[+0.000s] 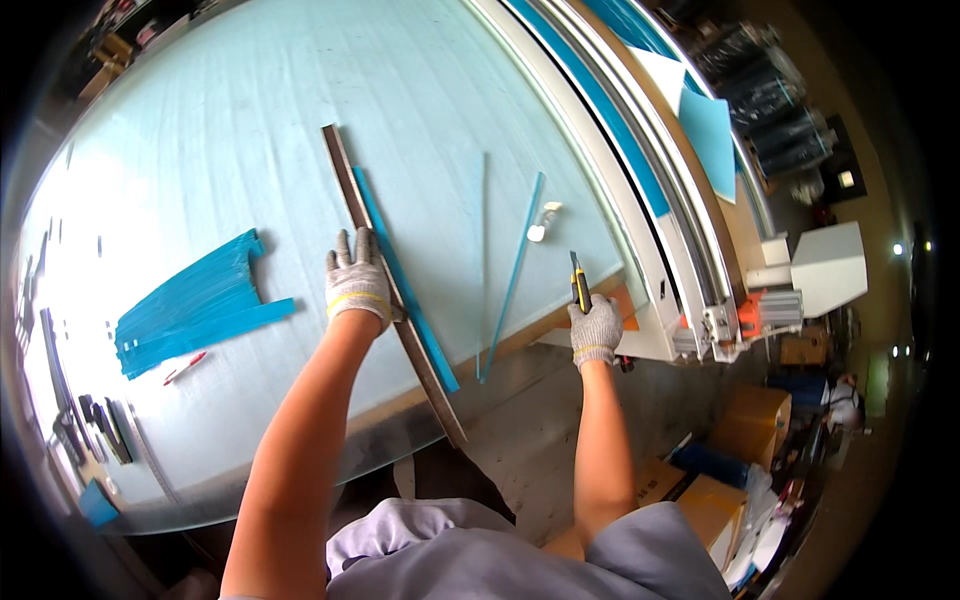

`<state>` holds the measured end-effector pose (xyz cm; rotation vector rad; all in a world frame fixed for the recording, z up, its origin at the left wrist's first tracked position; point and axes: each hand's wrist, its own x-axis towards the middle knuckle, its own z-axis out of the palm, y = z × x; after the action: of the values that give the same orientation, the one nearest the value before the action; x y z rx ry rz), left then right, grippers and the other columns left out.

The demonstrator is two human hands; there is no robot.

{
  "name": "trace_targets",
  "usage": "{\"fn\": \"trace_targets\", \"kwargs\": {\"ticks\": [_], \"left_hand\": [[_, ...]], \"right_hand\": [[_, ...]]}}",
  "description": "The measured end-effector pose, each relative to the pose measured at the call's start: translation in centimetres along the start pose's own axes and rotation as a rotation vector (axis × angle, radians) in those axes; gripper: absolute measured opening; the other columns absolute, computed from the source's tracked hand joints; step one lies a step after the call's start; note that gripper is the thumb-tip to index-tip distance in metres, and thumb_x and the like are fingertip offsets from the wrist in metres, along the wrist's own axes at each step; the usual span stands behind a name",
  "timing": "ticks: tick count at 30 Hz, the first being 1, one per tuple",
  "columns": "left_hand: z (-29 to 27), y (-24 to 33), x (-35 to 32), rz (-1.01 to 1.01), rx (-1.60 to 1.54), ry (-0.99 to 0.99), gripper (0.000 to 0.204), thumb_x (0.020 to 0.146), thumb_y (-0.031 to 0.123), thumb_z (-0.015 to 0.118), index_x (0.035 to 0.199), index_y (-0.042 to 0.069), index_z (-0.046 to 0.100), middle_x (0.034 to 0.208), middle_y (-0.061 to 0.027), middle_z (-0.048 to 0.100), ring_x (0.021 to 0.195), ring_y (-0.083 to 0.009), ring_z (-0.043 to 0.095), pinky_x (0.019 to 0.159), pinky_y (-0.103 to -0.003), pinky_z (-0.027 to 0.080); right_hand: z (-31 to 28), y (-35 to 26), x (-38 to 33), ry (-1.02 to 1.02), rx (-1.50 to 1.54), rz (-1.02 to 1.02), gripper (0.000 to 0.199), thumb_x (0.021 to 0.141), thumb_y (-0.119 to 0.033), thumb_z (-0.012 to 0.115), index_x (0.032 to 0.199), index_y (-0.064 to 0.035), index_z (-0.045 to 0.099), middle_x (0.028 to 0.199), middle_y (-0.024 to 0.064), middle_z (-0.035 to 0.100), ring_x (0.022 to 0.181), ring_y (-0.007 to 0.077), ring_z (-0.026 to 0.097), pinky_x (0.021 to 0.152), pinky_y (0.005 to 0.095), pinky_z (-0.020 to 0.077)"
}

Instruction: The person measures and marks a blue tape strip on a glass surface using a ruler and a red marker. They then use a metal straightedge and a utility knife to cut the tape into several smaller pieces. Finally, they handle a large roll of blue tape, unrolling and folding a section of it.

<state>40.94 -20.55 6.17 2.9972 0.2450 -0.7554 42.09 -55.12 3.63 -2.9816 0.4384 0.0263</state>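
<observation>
on pale tabletop (430, 110), left grip (357, 278) spreads over dark bar (421, 364), right grip (597, 330) holds yellow cutter (581, 288).

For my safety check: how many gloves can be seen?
2: one glove on the left hand, at the dark metal bar; one on the right hand, holding the yellow-and-black cutter. More may be hidden.

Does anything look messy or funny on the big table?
Yes, the blue pile on the left looks messy: its right edge is uneven, with one strip sticking out past the rest.
</observation>
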Motion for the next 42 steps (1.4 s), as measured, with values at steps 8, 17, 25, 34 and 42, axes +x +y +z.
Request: {"fn": "trace_targets", "kwargs": {"ticks": [8,17,25,34,42], "left_hand": [[0.4,-0.8,0.2,0.026,-0.012,-0.001,0.133,0.06,0.054,0.09,0.159,0.001,0.019,0.167,-0.0136,0.017,0.154,-0.0383,0.013,0.124,-0.051,0.02],[0.6,-0.8,0.4,0.049,-0.008,0.027,0.135,0.057,0.058,0.09,0.158,0.0,0.02,0.164,-0.0154,0.022,0.153,-0.0387,0.015,0.123,-0.052,0.019],[0.5,-0.9,0.5,0.075,0.013,0.014,0.118,0.07,0.054,0.084,0.158,0.003,0.025,0.165,-0.0162,0.02,0.154,-0.0382,0.014,0.123,-0.052,0.017],[0.3,-0.9,0.4,0.06,-0.014,0.011,0.125,0.061,0.057,0.089,0.159,0.013,0.025,0.165,-0.0143,0.021,0.153,-0.0392,0.014,0.124,-0.053,0.018],[1.2,-1.0,0.5,0.06,0.021,0.096,0.098,0.074,0.016,0.079,0.156,0.003,0.027,0.162,-0.0167,0.025,0.151,-0.0394,0.021,0.122,-0.052,0.023]], "right_hand": [[0.2,-21.6,0.6,-0.255,0.508,-0.415,0.026,0.094,-0.014,0.06,0.118,-0.0095,0.053,0.091,0.0277,0.068,0.091,0.0481,0.066,0.076,0.0559,0.0517],[2.6,-33.9,3.9,-0.369,0.302,-0.528,0.052,0.092,-0.01,0.051,0.142,-0.0241,0.05,0.117,0.02,0.069,0.113,0.0382,0.066,0.096,0.046,0.0537],[3.2,-32.0,1.5,-0.413,0.291,-0.606,0.058,0.089,-0.011,0.056,0.145,-0.021,0.048,0.114,0.0214,0.07,0.108,0.0386,0.067,0.093,0.0485,0.0545],[3.0,-27.7,-2.0,-0.413,0.31,-0.579,0.053,0.094,-0.013,0.058,0.145,-0.0215,0.049,0.108,0.0239,0.069,0.102,0.0431,0.066,0.091,0.0518,0.0534],[3.1,-22.3,-6.1,-0.446,0.385,-0.597,0.058,0.092,-0.01,0.058,0.147,-0.0194,0.046,0.104,0.0255,0.068,0.099,0.0432,0.067,0.087,0.0519,0.0538]]}}
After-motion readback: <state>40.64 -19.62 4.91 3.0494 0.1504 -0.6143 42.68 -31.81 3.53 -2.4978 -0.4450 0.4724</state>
